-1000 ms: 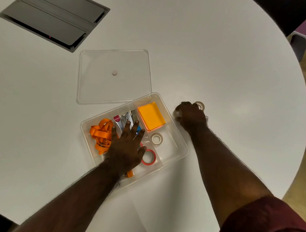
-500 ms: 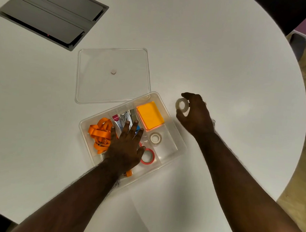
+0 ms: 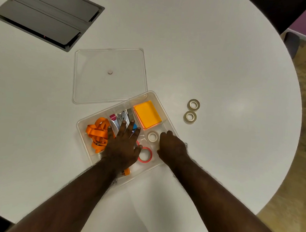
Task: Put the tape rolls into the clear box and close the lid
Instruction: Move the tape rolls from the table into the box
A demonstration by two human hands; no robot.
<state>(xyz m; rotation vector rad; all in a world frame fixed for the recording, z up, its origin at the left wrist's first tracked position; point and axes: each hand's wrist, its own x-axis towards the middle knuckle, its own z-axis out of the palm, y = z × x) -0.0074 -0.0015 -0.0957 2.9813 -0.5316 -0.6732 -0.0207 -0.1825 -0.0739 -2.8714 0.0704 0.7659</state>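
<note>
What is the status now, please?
Left hand flat on clear box; right hand curled inside it, contents hidden. Two tape rolls on table. Lid off, nothing blocking.

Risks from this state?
1. Two tape rolls sit on the table, outside the clear box; closing now would leave them out.
2. The lid lies beyond the box, one edge against its rim; reaching over could nudge it.
3. The left hand covers items, hiding whether they sit below the rim.
</note>
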